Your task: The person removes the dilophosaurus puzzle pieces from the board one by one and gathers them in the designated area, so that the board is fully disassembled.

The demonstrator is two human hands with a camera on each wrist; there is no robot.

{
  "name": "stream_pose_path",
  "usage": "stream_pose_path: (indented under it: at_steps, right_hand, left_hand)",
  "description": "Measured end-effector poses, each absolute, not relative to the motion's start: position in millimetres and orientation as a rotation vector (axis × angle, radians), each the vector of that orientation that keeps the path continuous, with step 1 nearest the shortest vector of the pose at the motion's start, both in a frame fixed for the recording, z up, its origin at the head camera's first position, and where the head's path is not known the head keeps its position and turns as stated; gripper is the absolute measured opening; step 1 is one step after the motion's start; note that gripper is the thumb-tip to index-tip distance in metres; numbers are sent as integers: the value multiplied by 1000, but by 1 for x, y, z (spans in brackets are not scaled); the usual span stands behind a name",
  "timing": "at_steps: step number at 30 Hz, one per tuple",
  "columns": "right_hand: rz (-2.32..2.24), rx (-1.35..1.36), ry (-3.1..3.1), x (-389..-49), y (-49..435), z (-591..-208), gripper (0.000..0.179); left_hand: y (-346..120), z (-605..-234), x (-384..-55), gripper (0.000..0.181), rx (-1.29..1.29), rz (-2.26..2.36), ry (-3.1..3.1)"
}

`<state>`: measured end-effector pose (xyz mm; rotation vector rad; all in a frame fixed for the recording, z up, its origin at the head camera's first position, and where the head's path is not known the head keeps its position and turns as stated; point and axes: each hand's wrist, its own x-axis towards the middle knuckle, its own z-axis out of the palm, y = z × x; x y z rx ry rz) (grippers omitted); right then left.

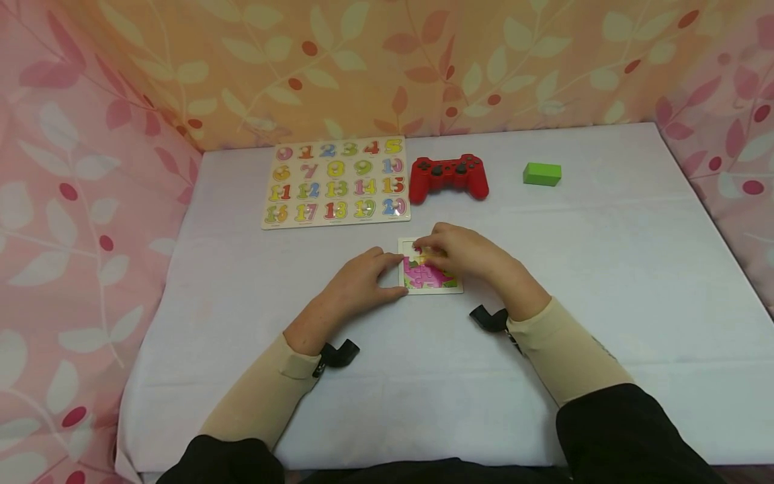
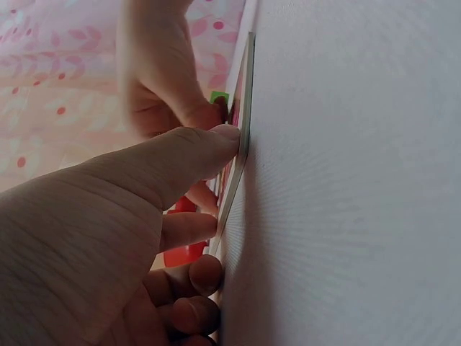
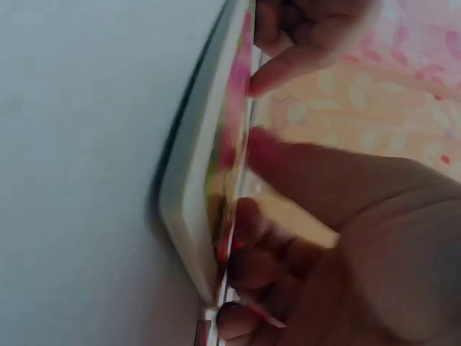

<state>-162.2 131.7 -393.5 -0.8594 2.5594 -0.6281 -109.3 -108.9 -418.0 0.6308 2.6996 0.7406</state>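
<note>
A small jigsaw puzzle [image 1: 426,275] with a pink picture and a pale frame lies flat in the head view. At its left side, my left hand [image 1: 365,286] rests thumb and forefinger on the frame's edge, and in the left wrist view the thumb [image 2: 209,148] touches that edge. My right hand [image 1: 468,252] is over the puzzle's upper right, its fingers bent down. By its fingertips is a small dark-red puzzle piece [image 1: 417,249], which they seem to pinch; the fingers partly hide it. The right wrist view is blurred.
Behind the puzzle lie a number board [image 1: 335,181] with coloured numerals, a red game controller [image 1: 449,176] and a green block [image 1: 542,174] to the right. A white cloth covers the table [image 1: 635,282]. Patterned curtains [image 1: 375,67] stand at the back and sides.
</note>
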Motion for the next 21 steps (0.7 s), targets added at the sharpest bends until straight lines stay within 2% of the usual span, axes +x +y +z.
stream_pose_path:
  at_steps: [21]
  right_hand:
    - [-717, -789, 2594, -165, 129, -407, 30]
  left_hand:
    - [-110, -421, -110, 68, 635, 726, 2702]
